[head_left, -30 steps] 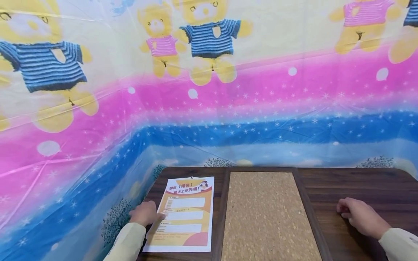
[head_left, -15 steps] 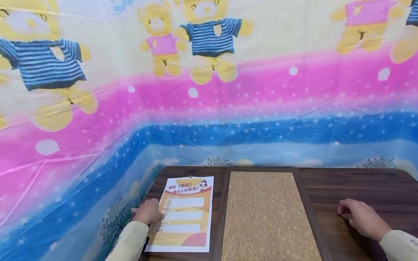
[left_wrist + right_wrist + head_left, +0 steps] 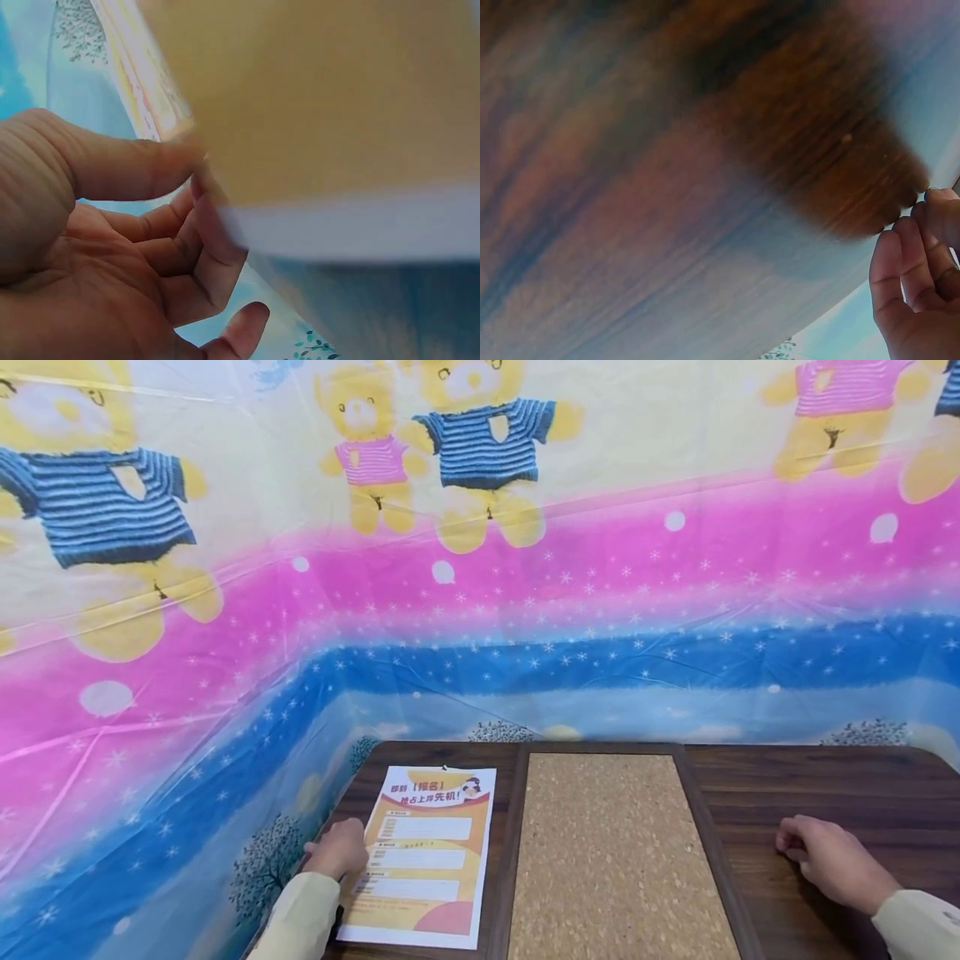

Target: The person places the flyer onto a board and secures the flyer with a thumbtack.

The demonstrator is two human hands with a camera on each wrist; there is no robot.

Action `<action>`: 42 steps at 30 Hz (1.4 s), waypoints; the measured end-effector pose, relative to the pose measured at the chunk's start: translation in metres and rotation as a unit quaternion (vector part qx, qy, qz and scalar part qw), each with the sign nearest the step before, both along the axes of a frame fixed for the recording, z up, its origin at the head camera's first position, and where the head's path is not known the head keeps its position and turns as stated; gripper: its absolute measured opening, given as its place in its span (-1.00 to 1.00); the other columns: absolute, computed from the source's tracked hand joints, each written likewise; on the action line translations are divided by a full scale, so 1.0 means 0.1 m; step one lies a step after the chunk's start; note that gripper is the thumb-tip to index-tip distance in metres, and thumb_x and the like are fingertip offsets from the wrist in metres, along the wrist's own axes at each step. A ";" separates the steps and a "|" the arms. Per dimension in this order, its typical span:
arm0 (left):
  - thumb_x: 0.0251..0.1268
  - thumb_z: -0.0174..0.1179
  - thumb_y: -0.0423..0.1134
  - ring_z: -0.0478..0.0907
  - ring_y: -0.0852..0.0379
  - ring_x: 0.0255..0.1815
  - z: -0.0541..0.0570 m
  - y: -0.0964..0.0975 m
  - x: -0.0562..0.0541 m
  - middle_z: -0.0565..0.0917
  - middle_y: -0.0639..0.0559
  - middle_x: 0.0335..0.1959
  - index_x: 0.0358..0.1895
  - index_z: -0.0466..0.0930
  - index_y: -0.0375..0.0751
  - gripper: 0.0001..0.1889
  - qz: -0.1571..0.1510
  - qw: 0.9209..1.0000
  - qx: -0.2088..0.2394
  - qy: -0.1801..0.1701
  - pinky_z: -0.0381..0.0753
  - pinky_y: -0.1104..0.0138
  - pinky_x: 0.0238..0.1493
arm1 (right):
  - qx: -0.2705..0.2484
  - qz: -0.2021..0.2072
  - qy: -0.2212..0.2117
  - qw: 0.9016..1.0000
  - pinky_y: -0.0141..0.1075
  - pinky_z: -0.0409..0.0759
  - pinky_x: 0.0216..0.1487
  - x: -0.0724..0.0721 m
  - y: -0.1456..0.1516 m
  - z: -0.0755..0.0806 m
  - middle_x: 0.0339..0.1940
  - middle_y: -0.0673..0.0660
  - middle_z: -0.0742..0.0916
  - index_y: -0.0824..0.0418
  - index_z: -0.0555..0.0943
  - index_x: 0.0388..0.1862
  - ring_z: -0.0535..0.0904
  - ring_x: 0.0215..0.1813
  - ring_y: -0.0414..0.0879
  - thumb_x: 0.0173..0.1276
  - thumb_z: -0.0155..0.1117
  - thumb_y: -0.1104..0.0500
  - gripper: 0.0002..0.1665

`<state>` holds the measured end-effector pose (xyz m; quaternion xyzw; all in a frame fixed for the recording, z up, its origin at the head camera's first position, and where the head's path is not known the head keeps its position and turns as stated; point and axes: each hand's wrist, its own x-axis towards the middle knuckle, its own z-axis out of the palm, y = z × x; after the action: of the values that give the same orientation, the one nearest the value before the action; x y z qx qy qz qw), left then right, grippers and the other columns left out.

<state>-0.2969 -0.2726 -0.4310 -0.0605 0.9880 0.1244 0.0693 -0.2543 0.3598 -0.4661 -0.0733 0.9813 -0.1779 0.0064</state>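
Observation:
A printed flyer [image 3: 429, 860] in yellow and orange, with white boxes and red lettering, lies on the left part of the dark wooden table [image 3: 806, 785]. At its left edge is my left hand [image 3: 337, 849]. In the left wrist view, the thumb and forefinger of the left hand [image 3: 135, 217] pinch the edge of the flyer [image 3: 315, 105], while the other fingers bend below. My right hand [image 3: 836, 864] rests at the table's right side with loosely bent fingers and holds nothing. The right wrist view shows its fingertips [image 3: 889, 244] against the wood.
A cork panel [image 3: 611, 852] is set into the middle of the table between the hands. A small dark object [image 3: 444, 767] sits at the flyer's top edge. Behind and to the left hangs a curtain [image 3: 570, 652] printed with bears and snowflakes.
The flyer has shifted slightly right and towards me. A fingertip of my left hand that lay over its print is now back at its left edge. My right hand has stayed still.

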 end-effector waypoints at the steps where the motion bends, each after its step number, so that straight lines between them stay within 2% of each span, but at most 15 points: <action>1: 0.07 0.20 -0.54 0.53 -0.19 -0.32 0.00 0.00 0.00 0.53 -0.15 -0.46 -0.30 0.53 -0.38 -0.88 0.001 1.000 -0.004 -0.002 0.01 -0.44 0.02 | 0.001 -0.001 0.000 1.000 -0.17 0.36 -0.43 0.00 0.00 0.00 -0.49 0.02 0.51 0.17 0.49 -0.43 0.41 -0.42 -0.08 0.09 0.16 0.59 -0.67; 4: 0.10 0.18 -0.54 0.53 -0.23 -0.27 -0.01 0.01 0.00 0.55 -0.19 -0.40 -0.20 0.53 -0.42 -0.83 0.001 1.000 -0.009 -0.001 0.04 -0.43 0.02 | 0.003 -0.005 0.002 1.000 -0.18 0.35 -0.43 -0.01 -0.01 0.00 -0.50 0.02 0.51 0.16 0.49 -0.44 0.39 -0.43 -0.08 0.11 0.16 0.57 -0.69; 7: 0.13 0.15 -0.52 0.53 -0.21 -0.30 -0.01 0.00 -0.01 0.55 -0.19 -0.40 -0.19 0.53 -0.43 -0.84 0.003 1.000 -0.006 0.002 0.05 -0.42 0.02 | 0.002 -0.006 0.004 1.000 -0.18 0.35 -0.44 -0.01 -0.01 0.01 -0.51 0.02 0.51 0.16 0.49 -0.45 0.38 -0.44 -0.08 0.13 0.16 0.56 -0.70; 12: 0.18 0.11 -0.48 0.51 -0.13 -0.38 0.01 0.01 -0.02 0.53 -0.16 -0.46 -0.33 0.51 -0.39 -0.97 0.021 0.999 0.023 0.013 0.05 -0.40 0.04 | -0.002 -0.006 0.012 1.000 -0.18 0.37 -0.44 -0.01 -0.02 0.00 -0.51 0.02 0.51 0.16 0.50 -0.45 0.39 -0.44 -0.09 0.14 0.16 0.55 -0.70; 13: 0.19 0.09 -0.48 0.50 -0.12 -0.37 0.02 0.01 -0.03 0.54 -0.16 -0.45 -0.36 0.52 -0.38 -0.97 0.024 0.999 0.027 0.017 0.07 -0.39 0.04 | -0.002 -0.005 0.016 1.000 -0.18 0.37 -0.44 0.00 -0.02 0.00 -0.51 0.01 0.52 0.15 0.50 -0.45 0.40 -0.44 -0.09 0.14 0.16 0.55 -0.70; 15: 0.23 0.05 -0.47 0.49 -0.09 -0.40 0.03 0.02 -0.05 0.55 -0.17 -0.44 -0.37 0.52 -0.39 -0.93 0.028 0.999 0.037 0.029 0.27 -0.26 0.00 | -0.005 -0.002 0.025 1.000 -0.18 0.39 -0.45 0.00 -0.02 -0.01 -0.50 0.01 0.52 0.15 0.51 -0.45 0.41 -0.44 -0.10 0.14 0.17 0.55 -0.70; 18: 0.27 0.00 -0.49 0.54 -0.10 -0.35 0.04 0.04 -0.07 0.57 -0.22 -0.36 -0.24 0.53 -0.50 -0.86 0.021 0.997 0.038 0.062 0.47 -0.06 -0.13 | -0.009 0.005 0.041 0.999 -0.19 0.41 -0.45 0.02 -0.03 -0.02 -0.50 0.00 0.53 0.14 0.51 -0.45 0.43 -0.44 -0.11 0.14 0.19 0.55 -0.70; 20: 0.33 -0.04 -0.47 0.55 -0.13 -0.27 0.06 0.05 -0.07 0.57 -0.27 -0.29 -0.10 0.48 -0.55 -0.80 0.024 0.995 0.050 0.083 0.52 0.03 -0.24 | -0.010 0.011 0.057 0.998 -0.19 0.43 -0.46 0.03 -0.04 -0.01 -0.50 0.00 0.54 0.13 0.52 -0.46 0.44 -0.44 -0.13 0.11 0.20 0.56 -0.68; 24: 0.43 -0.10 -0.40 0.53 -0.16 -0.10 0.08 0.05 -0.03 0.55 -0.31 -0.14 0.08 0.40 -0.52 -0.71 0.046 0.989 0.089 0.109 0.50 0.00 -0.16 | -0.014 0.026 0.105 0.994 -0.19 0.45 -0.47 0.04 -0.08 0.01 -0.48 0.01 0.57 0.12 0.55 -0.46 0.47 -0.44 -0.15 0.05 0.21 0.58 -0.65; 27: 0.45 -0.13 -0.39 0.52 -0.14 -0.09 0.14 0.04 0.01 0.54 -0.29 -0.11 0.11 0.38 -0.47 -0.72 0.051 0.985 0.106 0.124 0.51 0.03 -0.19 | -0.020 0.035 0.138 0.990 -0.19 0.47 -0.46 0.02 -0.12 0.05 -0.46 0.04 0.61 0.12 0.58 -0.45 0.50 -0.42 -0.15 0.03 0.20 0.58 -0.65; 31: 0.47 -0.16 -0.37 0.51 -0.08 -0.18 0.24 0.04 0.06 0.54 -0.24 -0.13 0.08 0.41 -0.43 -0.73 0.043 0.982 0.123 0.140 0.47 0.11 -0.28 | -0.036 0.036 0.159 0.986 -0.20 0.48 -0.46 -0.01 -0.19 0.12 -0.43 0.04 0.62 0.16 0.59 -0.41 0.51 -0.41 -0.16 0.07 0.19 0.56 -0.70; 37: 0.47 -0.15 -0.35 0.47 -0.03 -0.30 0.36 0.20 0.11 0.56 -0.17 -0.21 0.00 0.45 -0.37 -0.77 0.041 0.974 0.148 0.166 0.43 0.16 -0.32 | -0.054 0.037 0.172 0.983 -0.18 0.48 -0.46 -0.06 -0.24 0.26 -0.41 0.10 0.63 0.22 0.60 -0.36 0.50 -0.43 -0.16 0.11 0.18 0.54 -0.74; 42: 0.46 -0.11 -0.36 0.49 -0.04 -0.29 0.37 0.46 0.10 0.59 -0.17 -0.25 -0.04 0.48 -0.36 -0.79 0.040 0.968 0.153 0.194 0.46 0.11 -0.26 | -0.069 0.031 0.163 0.984 -0.17 0.49 -0.44 -0.11 -0.30 0.35 -0.38 0.15 0.64 0.26 0.61 -0.31 0.52 -0.40 -0.12 0.14 0.18 0.52 -0.77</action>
<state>-0.2867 -0.2268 -0.3941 -0.0634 0.9483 0.2866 -0.1206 -0.2651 0.3300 -0.4306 -0.1316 0.9519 -0.2302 -0.1533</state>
